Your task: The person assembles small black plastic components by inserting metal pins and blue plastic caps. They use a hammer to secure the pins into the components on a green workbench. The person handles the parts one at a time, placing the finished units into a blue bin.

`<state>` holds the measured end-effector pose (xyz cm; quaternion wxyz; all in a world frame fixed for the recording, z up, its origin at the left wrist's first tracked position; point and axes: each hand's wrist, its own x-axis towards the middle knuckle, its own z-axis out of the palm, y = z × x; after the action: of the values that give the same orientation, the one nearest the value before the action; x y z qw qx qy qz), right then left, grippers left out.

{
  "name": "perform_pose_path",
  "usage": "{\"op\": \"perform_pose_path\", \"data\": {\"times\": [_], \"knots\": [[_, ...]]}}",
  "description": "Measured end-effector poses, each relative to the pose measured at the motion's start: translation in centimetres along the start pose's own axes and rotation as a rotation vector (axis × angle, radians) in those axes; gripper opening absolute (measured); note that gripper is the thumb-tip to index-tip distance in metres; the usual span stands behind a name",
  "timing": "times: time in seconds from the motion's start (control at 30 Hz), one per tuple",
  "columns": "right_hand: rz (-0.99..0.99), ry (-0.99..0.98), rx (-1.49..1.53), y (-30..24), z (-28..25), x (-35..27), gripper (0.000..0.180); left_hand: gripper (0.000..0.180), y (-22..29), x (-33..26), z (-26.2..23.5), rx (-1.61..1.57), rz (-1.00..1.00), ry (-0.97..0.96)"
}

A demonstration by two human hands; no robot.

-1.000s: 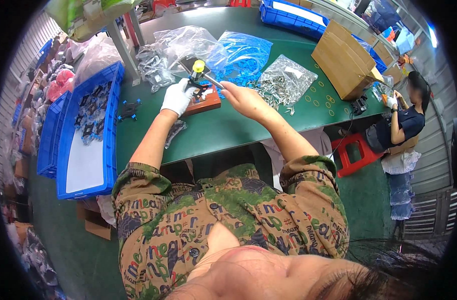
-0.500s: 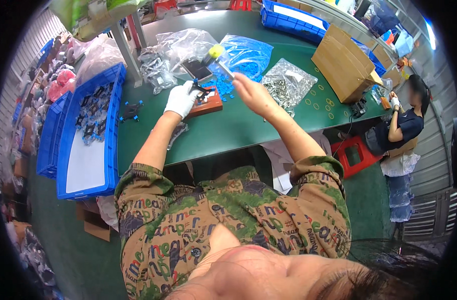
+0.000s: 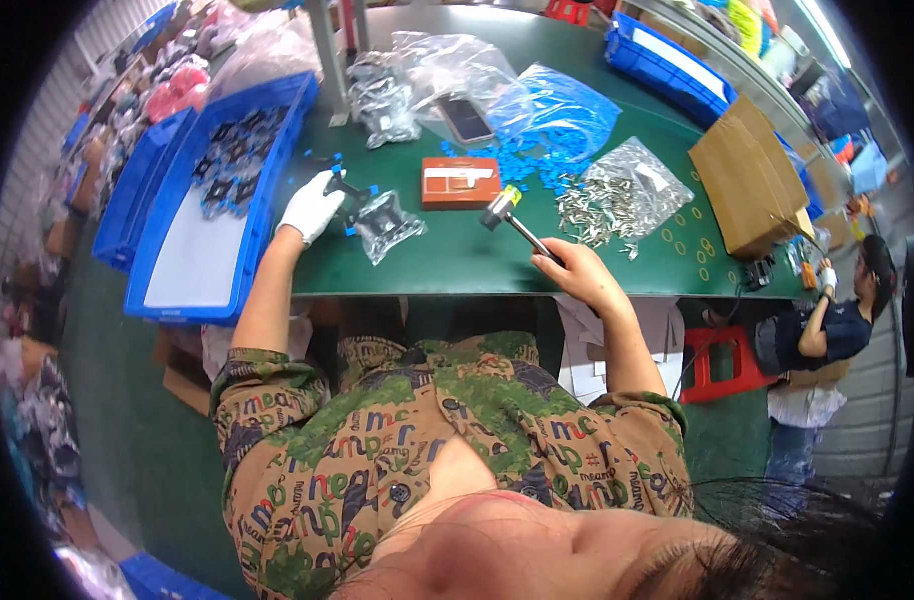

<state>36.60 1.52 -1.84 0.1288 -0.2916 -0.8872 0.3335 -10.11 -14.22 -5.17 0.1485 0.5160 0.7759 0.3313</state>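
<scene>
My left hand [image 3: 311, 208], in a white glove, is over the table left of a reddish-brown block [image 3: 437, 197]. Its fingers are closed on a black, armed plastic part [image 3: 349, 189] with blue tips. Bare, my right hand [image 3: 583, 275] grips the black handle of a small mallet [image 3: 498, 207], whose head is dark with a yellow face. The mallet head is held just to the right of the block's near corner. On top of the block is a pale metal insert. A small clear bag [image 3: 389, 226] with dark contents lies near the left hand.
A blue crate [image 3: 189, 290] at left holds several black-and-blue parts. Behind the block are a phone [image 3: 466, 119], loose blue pieces and a bag [image 3: 562, 110] of them. Metal pins [image 3: 592, 212], yellowish rings and a cardboard box [image 3: 747, 180] lie rightward; a co-worker [image 3: 827, 320] sits far right.
My left hand has moved off the block to the left with the black part. My right hand has lowered the mallet from its raised position to beside the block. The whole view has shifted.
</scene>
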Motion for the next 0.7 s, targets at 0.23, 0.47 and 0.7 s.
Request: {"op": "perform_pose_path", "data": {"times": [0.23,0.47,0.7], "knots": [[-0.138,-0.142,-0.273,0.3,0.7,1.4,0.029,0.056,-1.0,-3.4,-2.0,0.573,-0.233,-0.108],[-0.232,0.078,-0.512,1.1,1.8,3.8,0.033,0.043,2.1,-5.3,-3.7,0.686,-0.046,0.109],[-0.277,0.405,-0.428,2.7,5.2,3.0,0.036,0.029,4.6,-3.1,-2.4,0.567,0.177,0.076]]}}
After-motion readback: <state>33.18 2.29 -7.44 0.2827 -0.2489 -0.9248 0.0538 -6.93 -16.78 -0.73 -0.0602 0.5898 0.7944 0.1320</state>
